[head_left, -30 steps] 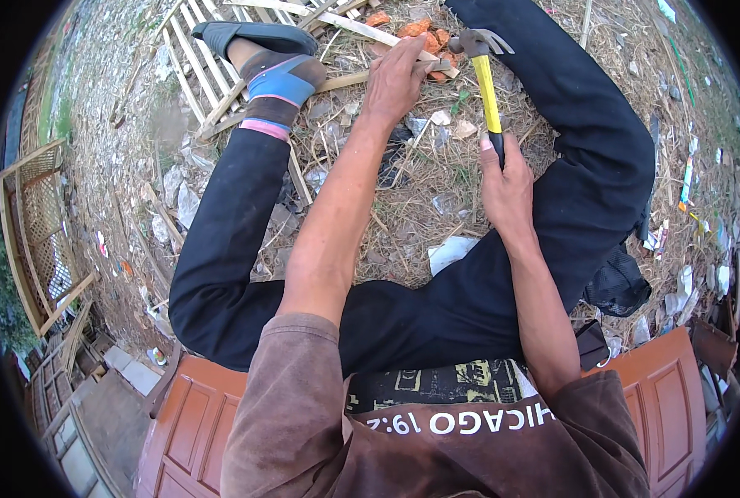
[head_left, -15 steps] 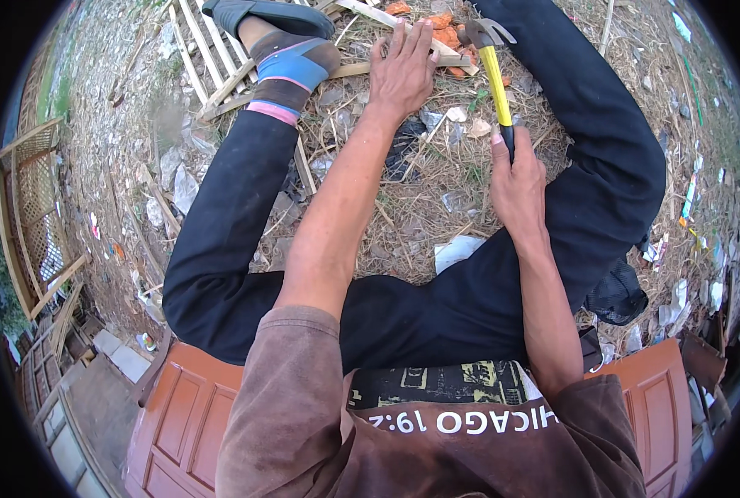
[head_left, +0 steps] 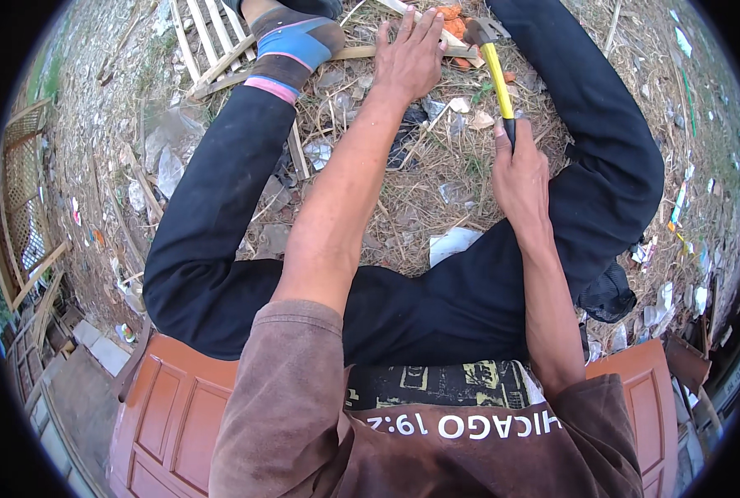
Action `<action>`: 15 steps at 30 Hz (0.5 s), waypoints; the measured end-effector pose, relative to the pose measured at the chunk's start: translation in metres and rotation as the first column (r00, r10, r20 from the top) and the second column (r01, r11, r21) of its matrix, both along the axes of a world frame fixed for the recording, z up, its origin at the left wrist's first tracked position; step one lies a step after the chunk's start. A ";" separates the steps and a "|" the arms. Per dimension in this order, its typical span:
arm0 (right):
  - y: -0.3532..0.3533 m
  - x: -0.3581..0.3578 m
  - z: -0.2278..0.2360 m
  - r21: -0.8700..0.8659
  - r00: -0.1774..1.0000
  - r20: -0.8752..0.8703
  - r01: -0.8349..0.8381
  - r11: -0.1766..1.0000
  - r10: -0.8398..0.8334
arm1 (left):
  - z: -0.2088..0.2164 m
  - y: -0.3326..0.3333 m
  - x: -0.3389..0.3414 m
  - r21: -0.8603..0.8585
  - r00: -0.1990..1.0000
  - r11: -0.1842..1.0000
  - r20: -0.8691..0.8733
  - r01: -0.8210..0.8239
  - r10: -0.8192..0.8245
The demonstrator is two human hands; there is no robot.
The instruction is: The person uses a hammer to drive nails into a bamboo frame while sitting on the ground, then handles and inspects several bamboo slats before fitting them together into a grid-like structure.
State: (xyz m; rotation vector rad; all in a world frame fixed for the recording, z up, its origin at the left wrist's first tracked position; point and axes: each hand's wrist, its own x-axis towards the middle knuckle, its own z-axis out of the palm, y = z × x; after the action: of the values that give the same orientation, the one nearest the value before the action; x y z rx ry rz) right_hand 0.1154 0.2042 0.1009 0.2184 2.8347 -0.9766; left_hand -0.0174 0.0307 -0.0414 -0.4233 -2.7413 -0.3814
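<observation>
My right hand (head_left: 519,173) is wrapped round the black grip of a claw hammer (head_left: 496,79) with a yellow handle. The hammer's head is up near the end of a thin wooden strip (head_left: 368,52); whether they touch I cannot tell. My left hand (head_left: 408,65) lies flat across that strip and a second pale strip (head_left: 449,35) that meets it at an angle, fingers stretched out. Broken orange brick pieces (head_left: 453,25) lie beneath and beside the strips. Part of the wood is hidden under my left hand.
My dark-trousered legs (head_left: 212,187) frame the littered, straw-covered ground (head_left: 395,220). Wooden slats (head_left: 212,33) lie by my socked left foot (head_left: 291,50). A reddish-brown panelled door (head_left: 171,415) is beneath me. A lattice frame (head_left: 26,199) stands at far left.
The view has shifted slightly. The hammer's head has turned a little, so its claw shows shorter. My left hand stays on the wooden strips.
</observation>
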 end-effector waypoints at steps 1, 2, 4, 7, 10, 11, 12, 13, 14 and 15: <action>0.005 0.000 -0.001 0.009 1.000 -0.005 0.003 1.000 -0.003 | -0.001 0.004 -0.001 -0.002 1.000 1.000 0.002 -0.006 0.006; 0.005 0.000 0.001 -0.026 0.998 -0.054 0.023 0.999 -0.025 | 0.000 0.004 -0.004 -0.002 1.000 1.000 0.000 -0.009 0.009; 0.001 -0.003 0.018 -0.057 0.995 -0.074 0.056 0.997 -0.060 | 0.001 0.002 -0.001 0.011 1.000 1.000 -0.004 0.003 -0.003; -0.008 -0.009 0.047 -0.104 0.984 -0.162 0.053 0.993 -0.070 | 0.012 -0.004 0.004 0.004 0.993 1.000 0.114 -0.020 0.019; -0.007 -0.005 0.032 -0.096 0.988 -0.144 0.035 0.995 -0.049 | 0.010 -0.004 0.003 0.008 0.995 1.000 0.102 -0.021 0.020; -0.003 -0.002 0.018 -0.053 0.993 -0.112 0.020 0.998 -0.026 | 0.011 -0.001 0.002 0.014 0.996 1.000 0.090 -0.014 0.013; 0.001 -0.003 0.007 0.027 0.999 -0.018 -0.040 0.999 0.040 | 0.011 0.002 0.000 0.018 0.996 1.000 0.084 -0.009 0.008; 0.007 -0.001 0.002 0.031 0.999 -0.024 -0.035 0.999 0.036 | 0.011 0.004 0.000 0.020 0.996 1.000 0.089 0.003 -0.005; 0.006 0.000 0.005 0.013 0.999 -0.051 -0.016 1.000 0.017 | 0.010 0.004 -0.001 0.017 0.995 1.000 0.096 0.008 -0.010; 0.000 0.003 0.010 -0.007 0.998 -0.063 0.000 1.000 0.000 | 0.009 0.003 0.003 0.014 0.994 1.000 0.106 0.003 -0.005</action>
State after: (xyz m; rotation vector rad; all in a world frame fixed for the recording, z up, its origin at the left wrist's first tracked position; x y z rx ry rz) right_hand 0.1182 0.2044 0.1104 0.1896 2.8875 -1.0112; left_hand -0.0148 0.0335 -0.0324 -0.4161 -2.8395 -0.4358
